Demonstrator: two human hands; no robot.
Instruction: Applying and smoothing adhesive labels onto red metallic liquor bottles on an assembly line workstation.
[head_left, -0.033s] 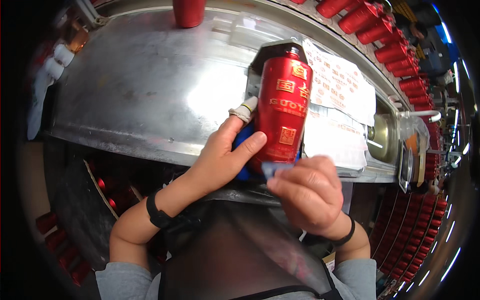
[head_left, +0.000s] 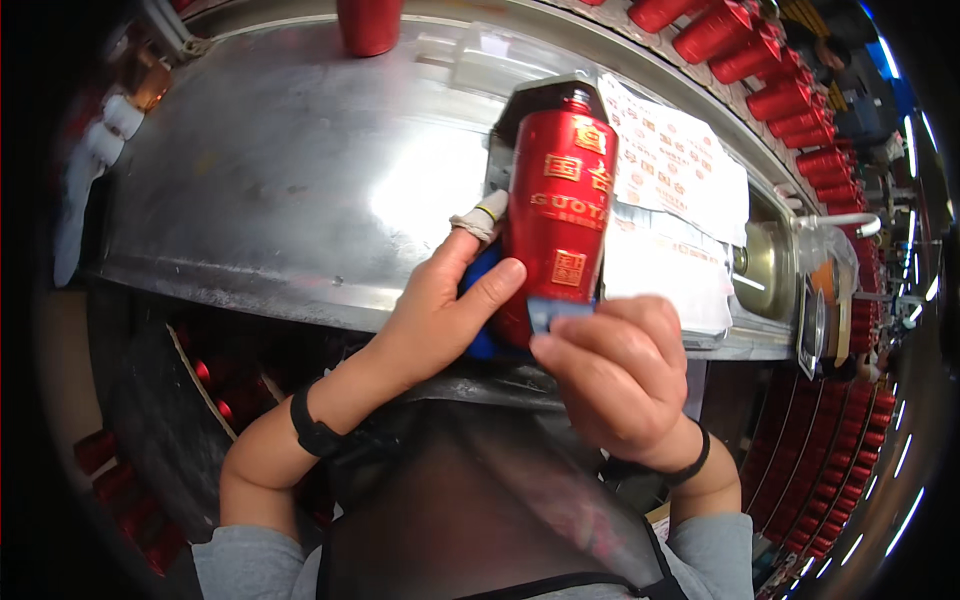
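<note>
The steel worktop (head_left: 260, 150) spreads widest, bearing white sheets (head_left: 665, 285), the upper one patterned with print, to the right. The red bottle (head_left: 562, 225) lies at the worktop's near edge, neck pointing away, with a dark angular holder (head_left: 516, 112) around its upper end and a blue pad (head_left: 482, 346) showing at its lower left.

The left hand (head_left: 440, 285) has thumb and forefinger spread apart, the thumb against the bottle's left side; its other fingers are hidden, so how firmly it grips cannot be told. The right hand (head_left: 615, 365) is pinched together on a small blue-grey piece (head_left: 550, 311), blurred, overlapping the bottle's lower front; whether they touch is unclear.

Gold characters and a seal are already on the bottle. The handwork seems under way at its base; how much is left there cannot be judged. The neck tip appears uncapped.
</note>
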